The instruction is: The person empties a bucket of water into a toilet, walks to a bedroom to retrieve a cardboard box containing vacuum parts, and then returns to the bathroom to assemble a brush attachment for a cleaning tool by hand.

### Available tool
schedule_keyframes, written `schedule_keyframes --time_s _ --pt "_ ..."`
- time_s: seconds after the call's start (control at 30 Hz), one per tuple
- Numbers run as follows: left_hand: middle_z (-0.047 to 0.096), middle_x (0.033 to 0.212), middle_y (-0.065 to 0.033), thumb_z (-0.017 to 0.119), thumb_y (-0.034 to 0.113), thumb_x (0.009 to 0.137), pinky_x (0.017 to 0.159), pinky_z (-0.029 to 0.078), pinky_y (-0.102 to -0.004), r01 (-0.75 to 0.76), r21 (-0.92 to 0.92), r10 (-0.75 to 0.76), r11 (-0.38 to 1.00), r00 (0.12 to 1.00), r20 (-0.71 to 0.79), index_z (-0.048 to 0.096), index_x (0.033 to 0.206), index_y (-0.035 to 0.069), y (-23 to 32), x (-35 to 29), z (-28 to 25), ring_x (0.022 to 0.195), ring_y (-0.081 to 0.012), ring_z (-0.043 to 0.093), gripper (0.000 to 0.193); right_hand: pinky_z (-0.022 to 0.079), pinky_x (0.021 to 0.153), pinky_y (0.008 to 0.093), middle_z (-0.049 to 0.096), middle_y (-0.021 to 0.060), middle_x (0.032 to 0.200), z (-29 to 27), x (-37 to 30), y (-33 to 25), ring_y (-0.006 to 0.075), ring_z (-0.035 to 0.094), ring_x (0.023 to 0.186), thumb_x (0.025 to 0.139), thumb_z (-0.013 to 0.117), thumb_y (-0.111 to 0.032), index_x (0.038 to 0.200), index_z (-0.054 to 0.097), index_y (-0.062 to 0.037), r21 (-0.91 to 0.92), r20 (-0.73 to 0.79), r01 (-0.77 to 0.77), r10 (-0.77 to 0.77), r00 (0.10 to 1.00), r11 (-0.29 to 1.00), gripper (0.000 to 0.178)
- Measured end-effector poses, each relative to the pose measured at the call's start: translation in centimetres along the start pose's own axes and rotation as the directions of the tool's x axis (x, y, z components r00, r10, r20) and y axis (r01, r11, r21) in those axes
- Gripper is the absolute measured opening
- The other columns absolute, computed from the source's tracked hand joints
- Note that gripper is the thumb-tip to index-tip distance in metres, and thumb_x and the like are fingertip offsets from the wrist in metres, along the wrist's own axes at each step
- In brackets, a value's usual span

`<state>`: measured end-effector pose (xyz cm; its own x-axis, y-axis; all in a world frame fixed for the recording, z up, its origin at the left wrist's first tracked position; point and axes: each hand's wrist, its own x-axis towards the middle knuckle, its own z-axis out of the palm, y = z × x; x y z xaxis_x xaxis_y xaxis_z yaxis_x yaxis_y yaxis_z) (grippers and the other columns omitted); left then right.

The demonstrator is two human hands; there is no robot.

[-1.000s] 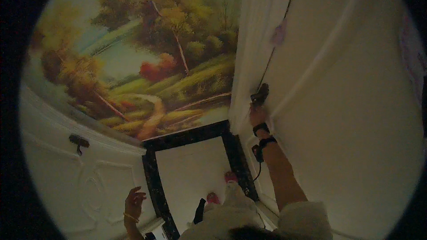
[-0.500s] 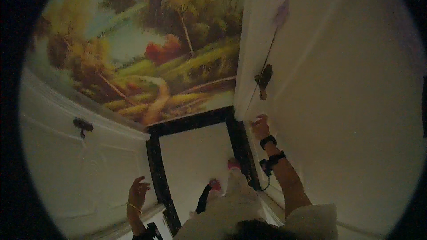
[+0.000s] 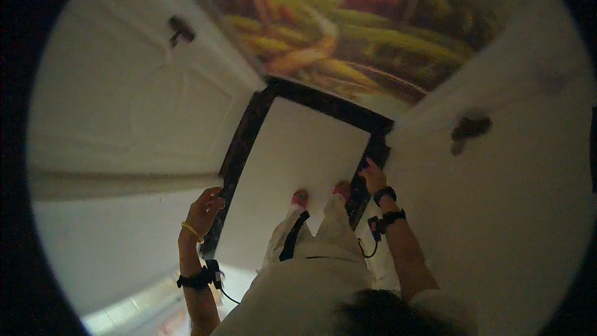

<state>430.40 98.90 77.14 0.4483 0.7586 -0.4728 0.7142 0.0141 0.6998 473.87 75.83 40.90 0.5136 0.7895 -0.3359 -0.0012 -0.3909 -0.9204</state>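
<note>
My left hand (image 3: 205, 210) hangs over the dark floor border at the left with its fingers loosely bent and apart, nothing in it. My right hand (image 3: 374, 177), also without anything in it, is above the dark border on the right, one finger stretched out. Nearest to the right hand is a white door (image 3: 497, 211) with a dark handle (image 3: 471, 129); the hand is below the handle and apart from it. The image is dim and a little blurred, so fine finger detail is hard to see.
A landscape painting (image 3: 354, 37) covers the wall ahead. At the left stands another white panelled door (image 3: 149, 106) with a dark handle (image 3: 180, 31). Pale floor (image 3: 311, 137) lies inside a dark border (image 3: 333, 102). My feet are in reddish-pink footwear (image 3: 300, 198). Brighter light enters at lower left.
My view has turned, so the painting now sits farther right and higher. The right hand, earlier just below the right door's handle, is now lower and farther from it. Both hands remain empty.
</note>
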Motion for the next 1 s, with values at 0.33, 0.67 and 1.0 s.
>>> schedule_keyframes --time_s 0.33,0.67,1.0 --pt "0.066 0.101 -0.0136 0.053 0.01 0.094 0.082 0.054 -0.0318 0.247 -0.207 -0.305 0.946 0.895 -0.324 0.05 0.124 0.007 -18.0 -3.0 -3.0 0.094 -0.0204 0.066 0.031 0.052 0.057 0.04 0.061 0.0112 0.07 2.7 8.7 10.9 0.0232 0.058 0.059 0.083 0.063 -0.043 0.083 0.066 -0.0063 -0.76 0.616 0.614 0.533 0.58 0.211 0.036" --pt "0.067 0.102 -0.0161 0.055 0.017 0.092 0.082 0.053 -0.0347 0.468 -0.449 -0.648 0.761 0.571 -0.504 0.052 0.124 0.009 -29.2 -11.8 2.5 0.092 -0.0257 0.067 0.033 0.043 0.048 0.0405 0.062 0.0105 0.071 19.8 28.2 4.0 0.0223 0.047 0.045 0.086 0.059 -0.04 0.083 0.067 -0.0038 -0.522 0.259 -0.285 0.469 0.845 0.803 0.037" --pt "0.066 0.104 -0.0142 0.056 0.021 0.094 0.079 0.053 -0.0358 0.399 -0.597 -0.717 0.696 0.429 -0.55 0.05 0.126 0.01 -44.0 -20.4 3.0 0.094 -0.0247 0.065 0.034 0.044 0.056 0.039 0.06 0.0128 0.077 47.2 26.3 -1.1 0.025 0.05 0.053 0.085 0.06 -0.036 0.093 0.067 -0.0079 -0.882 0.454 0.287 0.516 0.726 0.373 0.03"
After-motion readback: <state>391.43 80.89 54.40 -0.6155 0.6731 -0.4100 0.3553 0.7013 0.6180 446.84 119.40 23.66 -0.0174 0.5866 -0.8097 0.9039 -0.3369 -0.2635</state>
